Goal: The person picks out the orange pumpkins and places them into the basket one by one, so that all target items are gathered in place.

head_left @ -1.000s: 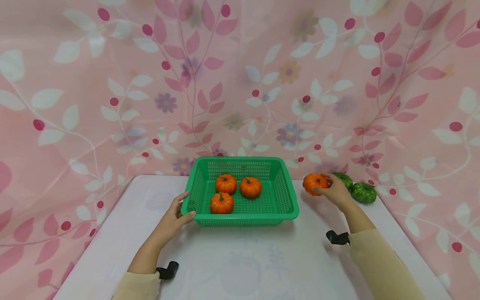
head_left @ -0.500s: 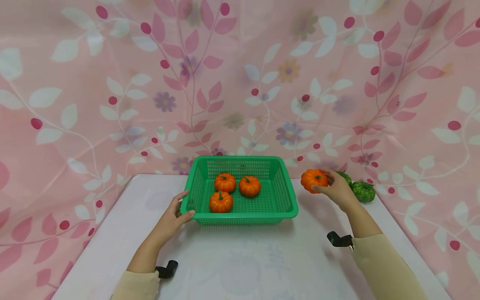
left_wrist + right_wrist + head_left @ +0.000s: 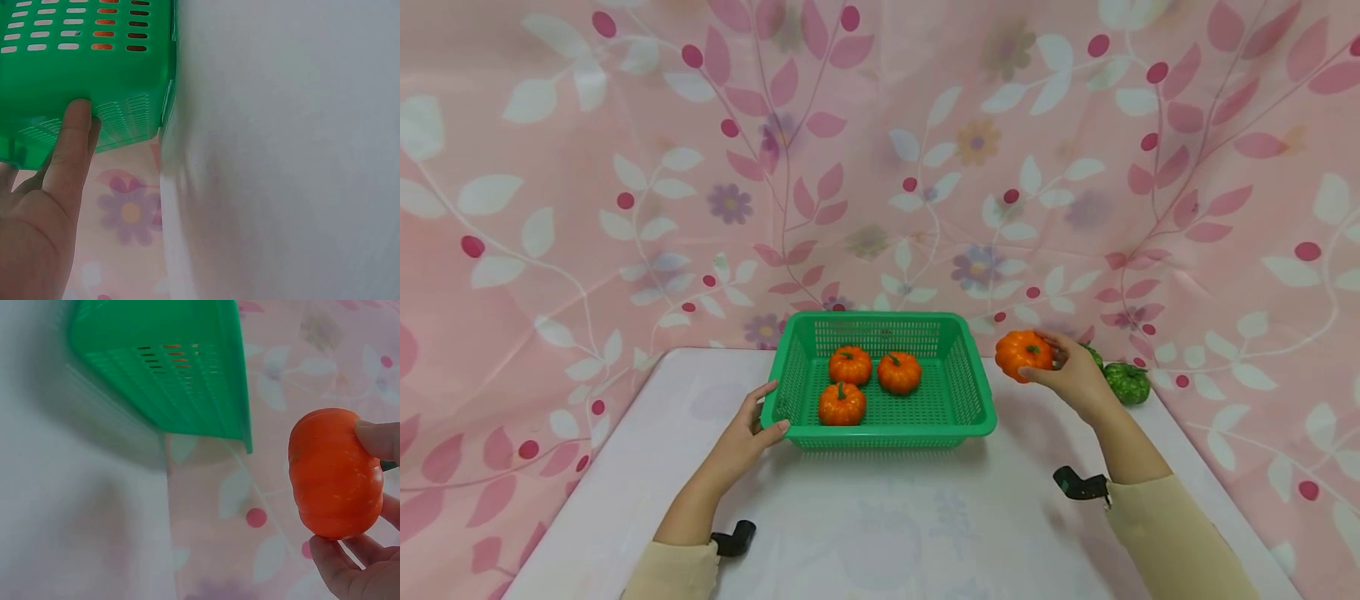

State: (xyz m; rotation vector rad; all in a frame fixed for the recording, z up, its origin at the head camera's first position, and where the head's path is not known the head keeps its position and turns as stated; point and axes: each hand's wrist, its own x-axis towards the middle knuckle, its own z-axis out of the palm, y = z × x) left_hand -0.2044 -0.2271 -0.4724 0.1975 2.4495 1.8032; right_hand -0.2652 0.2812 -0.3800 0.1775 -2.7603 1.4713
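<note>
In the head view a green plastic basket (image 3: 891,433) stands mid-table and holds an orange pumpkin (image 3: 842,405), a second pumpkin (image 3: 850,366) and a third pumpkin (image 3: 899,372). My left hand (image 3: 741,442) touches its left front corner, thumb and fingers fairly straight. Right of the basket, my right hand (image 3: 1075,379) grips another orange pumpkin (image 3: 1022,355), raised above the table. In the right wrist view that held pumpkin (image 3: 334,475) sits between thumb and fingers, apart from the basket wall. The left wrist view shows the left thumb (image 3: 75,140) against the basket's outer wall.
Behind the right hand are a green pumpkin-like vegetable (image 3: 1126,383) and another green one (image 3: 1092,357), partly hidden. A pink floral cloth (image 3: 880,167) hangs behind the white table (image 3: 880,517). Each wrist wears a small black device.
The right hand has lifted its orange pumpkin and brought it slightly left, nearer the basket. The left hand and basket stay in place.
</note>
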